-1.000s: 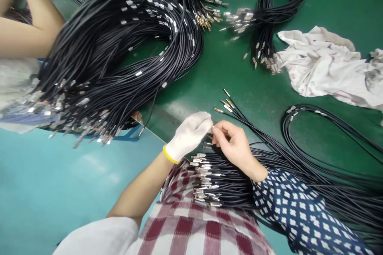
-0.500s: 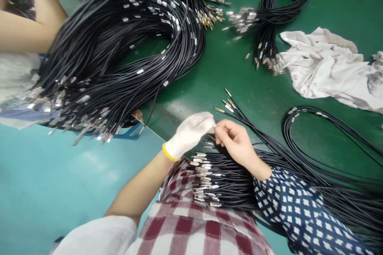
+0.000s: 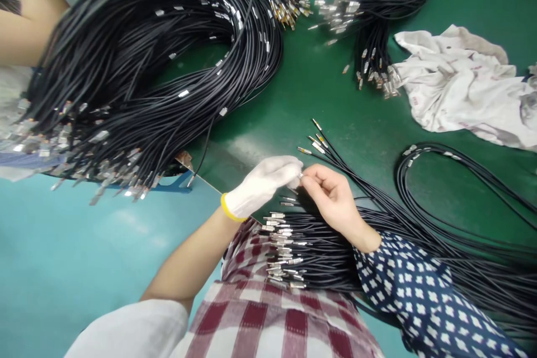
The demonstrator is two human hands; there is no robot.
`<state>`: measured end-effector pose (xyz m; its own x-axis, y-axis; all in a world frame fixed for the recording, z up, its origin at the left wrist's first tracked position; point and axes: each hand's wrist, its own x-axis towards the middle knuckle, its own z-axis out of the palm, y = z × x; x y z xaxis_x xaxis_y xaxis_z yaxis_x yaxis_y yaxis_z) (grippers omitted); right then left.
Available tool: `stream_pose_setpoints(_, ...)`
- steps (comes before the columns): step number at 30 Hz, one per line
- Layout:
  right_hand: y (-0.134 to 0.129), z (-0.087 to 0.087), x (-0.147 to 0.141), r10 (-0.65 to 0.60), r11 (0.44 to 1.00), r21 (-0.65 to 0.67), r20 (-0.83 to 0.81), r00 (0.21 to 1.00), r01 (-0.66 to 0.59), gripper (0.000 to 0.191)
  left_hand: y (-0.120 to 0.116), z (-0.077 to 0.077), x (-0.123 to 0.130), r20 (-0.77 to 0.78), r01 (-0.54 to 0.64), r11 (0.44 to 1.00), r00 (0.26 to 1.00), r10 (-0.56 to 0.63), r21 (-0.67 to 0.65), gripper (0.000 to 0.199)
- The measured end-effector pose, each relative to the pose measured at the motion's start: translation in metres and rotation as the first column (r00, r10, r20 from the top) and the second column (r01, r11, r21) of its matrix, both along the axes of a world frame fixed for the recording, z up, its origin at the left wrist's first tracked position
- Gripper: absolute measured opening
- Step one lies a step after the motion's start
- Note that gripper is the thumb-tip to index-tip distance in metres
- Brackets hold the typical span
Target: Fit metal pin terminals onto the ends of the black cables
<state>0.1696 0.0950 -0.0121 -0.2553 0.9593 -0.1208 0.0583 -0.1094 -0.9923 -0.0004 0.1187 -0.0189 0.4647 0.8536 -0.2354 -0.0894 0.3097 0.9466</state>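
Observation:
My left hand [image 3: 266, 179], in a white glove with a yellow cuff, has its fingers pressed together at the table's near edge. Fingertip to fingertip with it is my bare right hand [image 3: 331, 193], thumb and forefinger pinched. A small shiny cable connector [image 3: 300, 175] shows between the two hands, mostly hidden by the fingers. Just below them lies a thick row of black cables [image 3: 327, 243], their metal ends pointing left. Beyond the right hand, a few cables with silver and yellowish tips [image 3: 318, 147] fan out on the green table [image 3: 260, 134].
A large coiled bundle of black cables [image 3: 168, 84] fills the left, its ends overhanging the table edge. Another person's arm [image 3: 31, 17] is behind it. At the back right are a smaller cable bundle [image 3: 392, 8] and a crumpled white cloth [image 3: 465, 81]. A cable loop [image 3: 400, 179] lies at right.
The view has shifted slightly, so the far bundles and cloth sit higher and the big bundle further left. Both hands stay together at the connector, with barely any finger movement.

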Motion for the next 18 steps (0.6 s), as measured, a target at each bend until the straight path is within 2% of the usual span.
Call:
stream_pose_setpoints(12, -0.0015, 0.0008, -0.0014, -0.016, 1.0, -0.02, -0.042, 0.999, 0.015, 0.027, -0.0003, 0.0009, 0.0019, -0.022, 0.012, 0.999, 1.0, -0.011, 0.046, 0.033)
stream_pose_setpoints(18, 0.0013, -0.0017, 0.0016, 0.037, 0.999, -0.016, -0.03, 0.999, -0.037, 0.03, 0.0066, 0.0033, -0.0036, 0.032, 0.108, 0.994, 0.994, -0.109, 0.026, 0.034)
